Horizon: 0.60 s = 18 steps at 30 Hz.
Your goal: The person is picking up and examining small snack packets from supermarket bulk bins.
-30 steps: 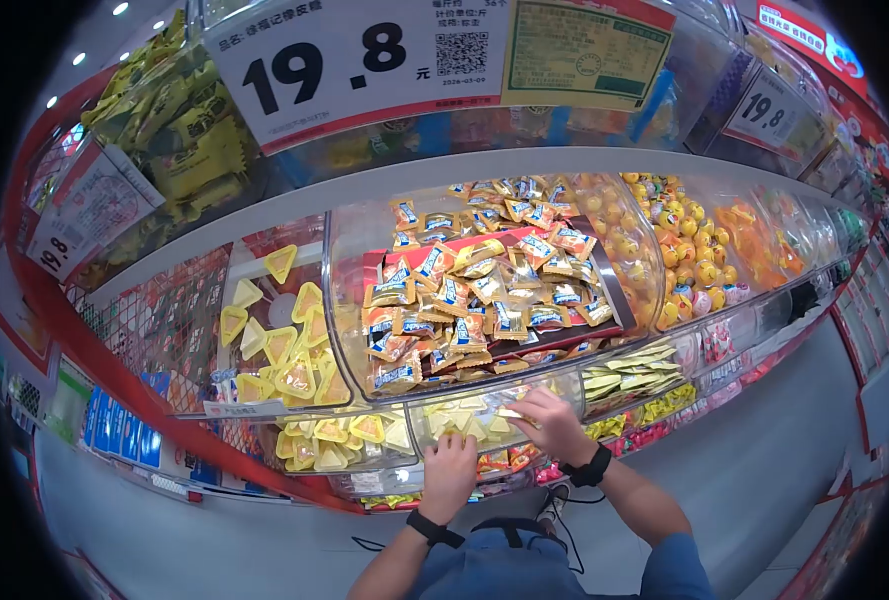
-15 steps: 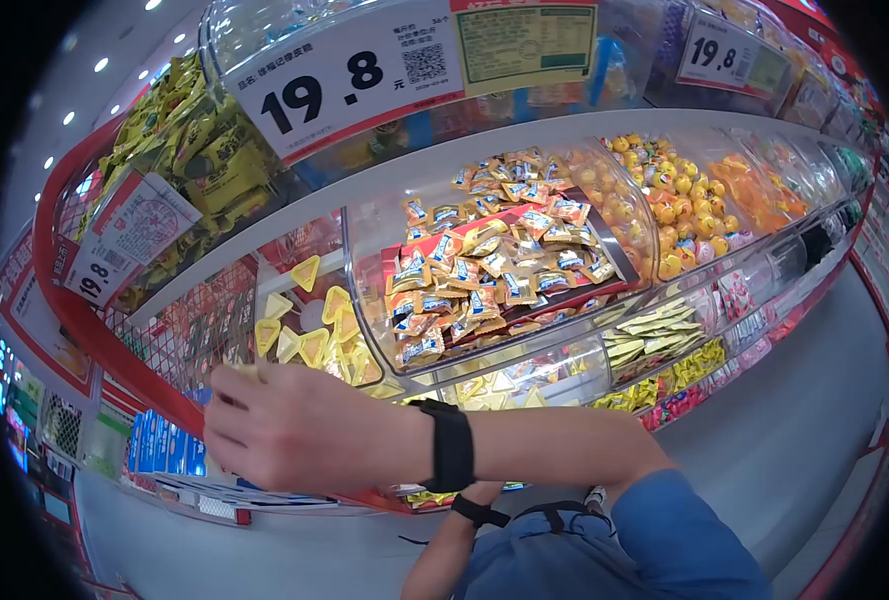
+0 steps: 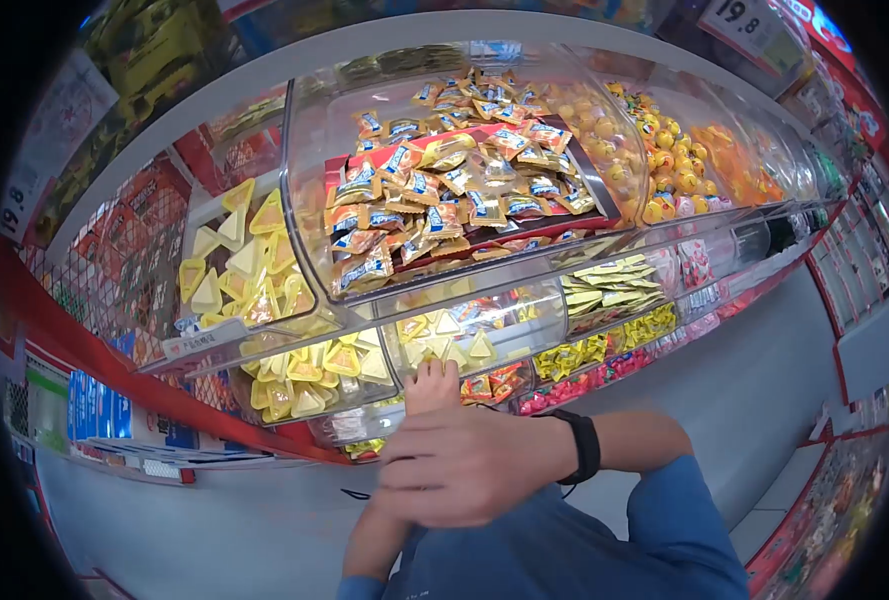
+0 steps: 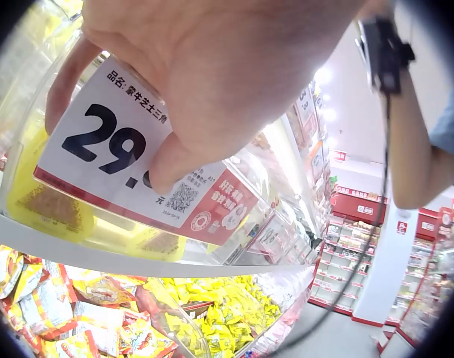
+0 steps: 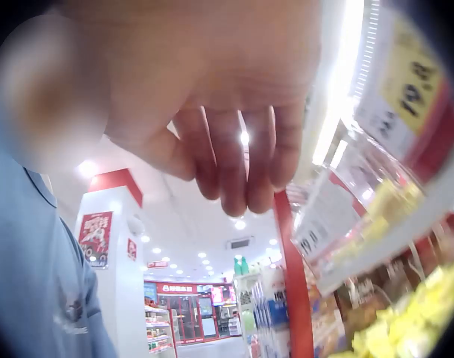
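Observation:
My left hand (image 3: pixel 432 388) has its fingers over the front edge of a lower clear bin (image 3: pixel 524 345) with yellow triangular packs. In the left wrist view, the left hand (image 4: pixel 219 67) grips that bin's front wall, thumb pressed on the 29 price card (image 4: pixel 85 168), other fingers curled behind it; yellow packs (image 4: pixel 52 205) lie inside. Blurred, my right hand (image 3: pixel 474 468) hangs in front of the left forearm, partly hiding it. The right wrist view shows the right hand (image 5: pixel 227 112) with fingers loosely bent and nothing in them.
Above are bins of wrapped candies (image 3: pixel 444 190), triangular packs (image 3: pixel 249 260) and round yellow sweets (image 3: pixel 674 150). Yellow packets (image 3: pixel 604 340) lie lower right. A red rail (image 3: pixel 164 395) runs along the left, blue boxes (image 3: pixel 99 410) beyond it. Grey floor (image 3: pixel 264 520) lies below.
My right hand went from the lower bin out to the far left, then came back to the middle. The head view has tilted downward. My left hand's fingers are at the bin's front edge again.

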Tool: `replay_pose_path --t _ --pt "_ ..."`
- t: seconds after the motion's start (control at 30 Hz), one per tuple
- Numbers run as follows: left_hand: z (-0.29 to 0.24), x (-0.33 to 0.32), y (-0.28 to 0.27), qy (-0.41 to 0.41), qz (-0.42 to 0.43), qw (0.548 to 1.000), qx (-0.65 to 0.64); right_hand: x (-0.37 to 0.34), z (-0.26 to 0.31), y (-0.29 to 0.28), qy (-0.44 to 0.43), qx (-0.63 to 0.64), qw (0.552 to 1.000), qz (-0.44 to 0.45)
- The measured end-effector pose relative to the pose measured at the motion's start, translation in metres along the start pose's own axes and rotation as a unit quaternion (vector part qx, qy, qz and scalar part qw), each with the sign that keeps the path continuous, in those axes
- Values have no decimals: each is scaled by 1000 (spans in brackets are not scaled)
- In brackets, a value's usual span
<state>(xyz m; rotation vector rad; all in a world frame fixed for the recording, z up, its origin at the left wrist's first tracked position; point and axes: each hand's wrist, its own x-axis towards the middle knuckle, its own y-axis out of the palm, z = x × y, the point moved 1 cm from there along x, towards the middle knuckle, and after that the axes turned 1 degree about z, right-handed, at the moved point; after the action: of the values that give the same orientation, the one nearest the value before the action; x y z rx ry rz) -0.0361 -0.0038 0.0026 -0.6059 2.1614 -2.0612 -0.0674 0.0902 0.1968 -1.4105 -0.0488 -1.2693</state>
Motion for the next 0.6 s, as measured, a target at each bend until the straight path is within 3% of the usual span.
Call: replay_pose_path --t 0.07,0.13,0.2,0.27,0.37,0.47,0.5,0.6 --pt "-1 -1 -6 5 -24 999 -22 -55 -14 3 203 98 971 82" --pt "-1 -3 -6 12 -42 999 -18 -116 -52 10 392 23 918 57" --pt "0 -3 -2 19 -57 998 12 -158 -93 10 486 -59 872 21" --pt "-1 -3 -5 19 -60 998 -5 -174 -122 13 457 -81 885 35" --pt "2 -3 -1 33 -78 996 -25 -164 -170 24 589 37 792 156" --pt "3 -6 -5 41 -88 993 -61 -145 -210 30 643 71 730 221" --pt "2 -8 -11 21 -22 995 -99 -129 -205 29 722 118 657 180" --pt "4 -17 -23 28 -102 984 -143 -119 -207 45 730 197 643 118"
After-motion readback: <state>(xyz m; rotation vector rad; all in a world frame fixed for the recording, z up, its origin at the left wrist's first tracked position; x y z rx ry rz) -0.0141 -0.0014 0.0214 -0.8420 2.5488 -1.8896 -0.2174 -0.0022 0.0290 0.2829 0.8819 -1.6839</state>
